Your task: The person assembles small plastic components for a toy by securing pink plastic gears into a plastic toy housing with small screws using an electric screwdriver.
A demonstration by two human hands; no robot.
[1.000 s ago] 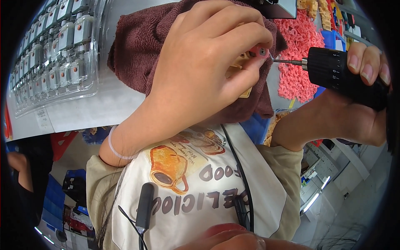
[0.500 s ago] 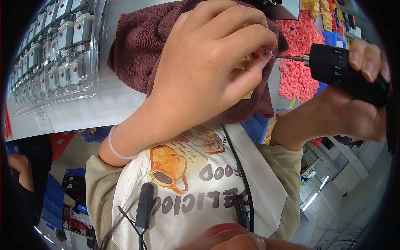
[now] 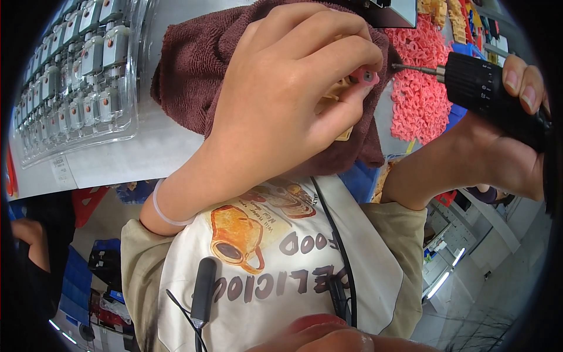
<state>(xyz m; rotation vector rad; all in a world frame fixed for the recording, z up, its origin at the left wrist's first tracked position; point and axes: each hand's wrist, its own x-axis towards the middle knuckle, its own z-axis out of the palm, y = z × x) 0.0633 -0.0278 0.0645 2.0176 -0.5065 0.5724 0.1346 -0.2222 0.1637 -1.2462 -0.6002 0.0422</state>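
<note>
My left hand (image 3: 287,88) is closed over a brown towel (image 3: 190,76), pinching a small pink plastic piece (image 3: 368,77) between thumb and fingers. A screw-like dark spot shows in its end. Tan plastic (image 3: 345,134) shows under and between the same fingers, mostly hidden by the hand. On the right, my right hand (image 3: 504,146) grips a black power screwdriver (image 3: 478,85). Its thin metal bit (image 3: 416,68) points left toward the pink piece, a short gap away from it. The rear of the screwdriver runs into the dark picture rim.
A clear plastic tray (image 3: 126,130) with rows of small grey motors lies on the table (image 3: 99,167) at left. Beyond the towel, right, is a heap of pink plastic pieces (image 3: 417,97), with tan pieces (image 3: 457,20) behind. Another person's arm (image 3: 32,237) shows at far left.
The screwdriver has drawn back to the right and tilted, so its bit has moved off the pink piece. My left hand has shifted slightly left, keeping its hold.
</note>
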